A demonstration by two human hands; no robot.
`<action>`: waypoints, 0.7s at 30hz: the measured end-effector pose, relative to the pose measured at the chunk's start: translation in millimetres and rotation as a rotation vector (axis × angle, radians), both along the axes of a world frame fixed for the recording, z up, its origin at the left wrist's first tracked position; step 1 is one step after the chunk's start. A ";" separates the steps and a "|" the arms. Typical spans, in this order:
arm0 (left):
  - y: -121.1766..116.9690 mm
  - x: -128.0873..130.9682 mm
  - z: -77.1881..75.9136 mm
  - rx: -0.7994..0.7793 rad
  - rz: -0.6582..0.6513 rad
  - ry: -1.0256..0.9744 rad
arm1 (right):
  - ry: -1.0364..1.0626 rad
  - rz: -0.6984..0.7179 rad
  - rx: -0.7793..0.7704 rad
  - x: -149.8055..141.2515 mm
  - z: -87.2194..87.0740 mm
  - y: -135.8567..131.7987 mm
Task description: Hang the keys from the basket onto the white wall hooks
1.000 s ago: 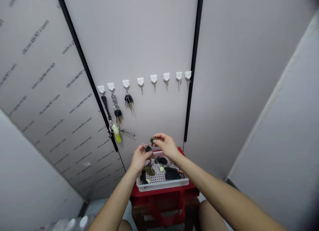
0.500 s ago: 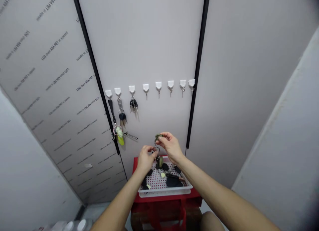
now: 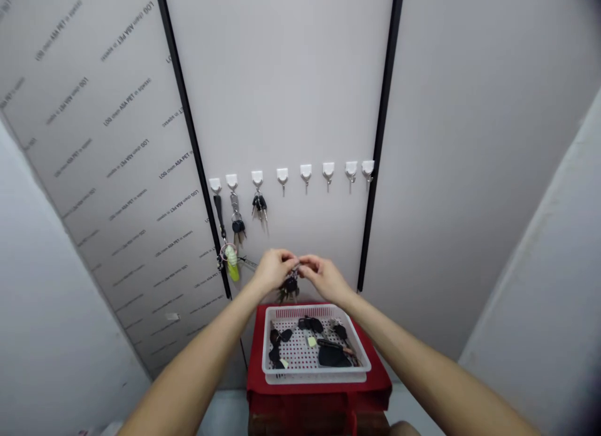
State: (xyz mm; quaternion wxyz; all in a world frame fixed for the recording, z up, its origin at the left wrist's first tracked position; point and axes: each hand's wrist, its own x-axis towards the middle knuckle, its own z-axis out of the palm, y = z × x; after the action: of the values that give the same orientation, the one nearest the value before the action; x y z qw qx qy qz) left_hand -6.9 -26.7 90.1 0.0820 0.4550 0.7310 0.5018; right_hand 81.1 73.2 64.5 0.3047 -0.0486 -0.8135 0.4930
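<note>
A bunch of keys (image 3: 290, 284) hangs from the fingertips of both my hands, in the air above the far edge of the basket. My left hand (image 3: 275, 269) pinches its top from the left. From the right, my right hand (image 3: 322, 275) pinches the same spot, and the fingertips of the two hands nearly meet. Dark keys and something olive-coloured dangle below; the ring itself is mostly hidden by the fingers. Under them is a white perforated basket (image 3: 319, 377) holding several dark key sets and a black flat piece (image 3: 333, 356).
Several white hooks (image 3: 306, 171) run in a row across the wall panel. Keys hang on the left three, among them a black key bunch (image 3: 259, 203) and a strap with a yellow-green tag (image 3: 233, 268). The basket sits on a red cloth (image 3: 256, 379). Black strips (image 3: 382, 123) edge the panel.
The key bunch has risen out of the basket, olive piece included. My left hand has moved up to meet my right at its top. The view has shifted a little.
</note>
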 end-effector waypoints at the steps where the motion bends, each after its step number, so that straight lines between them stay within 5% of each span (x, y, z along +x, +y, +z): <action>1: 2.6 -0.7 9.9 0.022 0.006 -0.020 | -0.003 0.024 -0.057 -4.8 6.0 -1.0; 7: 21.9 -17.0 68.2 0.438 0.094 -0.228 | 0.204 -0.004 -0.397 -41.6 68.5 2.6; 11: 35.3 -32.8 90.5 0.536 0.210 -0.090 | 0.246 -0.085 -0.452 -65.3 107.0 9.4; 15: 42.9 -41.2 91.7 0.452 0.336 0.084 | 0.226 -0.220 -0.427 -83.7 120.6 14.0; 21: 40.1 -36.9 77.5 0.369 0.366 0.101 | 0.145 -0.358 -0.250 -96.2 113.7 20.2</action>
State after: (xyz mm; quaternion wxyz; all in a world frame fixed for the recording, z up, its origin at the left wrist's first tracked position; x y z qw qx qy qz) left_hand -43.8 13.4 167.5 -0.1310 0.3470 0.7003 0.6099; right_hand -15.1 93.4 178.1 0.4364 -0.1941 -0.7006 0.5301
